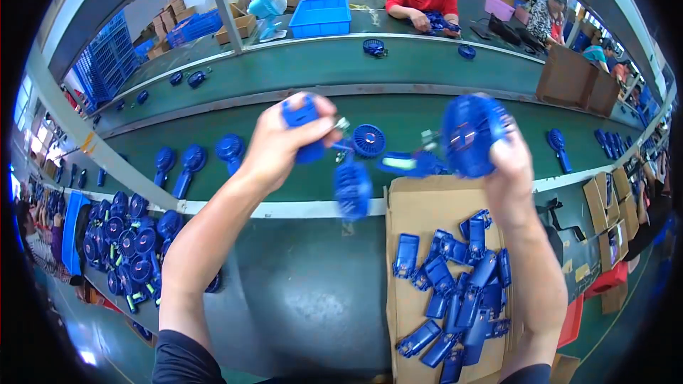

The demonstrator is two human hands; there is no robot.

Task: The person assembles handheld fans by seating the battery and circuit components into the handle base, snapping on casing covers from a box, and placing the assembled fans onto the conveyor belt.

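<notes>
Casings in box, right; fan pile, left; conveyor belt behind both.

My view looks out from the left side of my head, tipped down and forward. My bare left hand and bare right hand are close before it, my forearms rising from the near edge. It faces over my flat grey-green worktop and long green conveyor belt toward the far side; its wide fisheye bends the left white metal post.
</notes>
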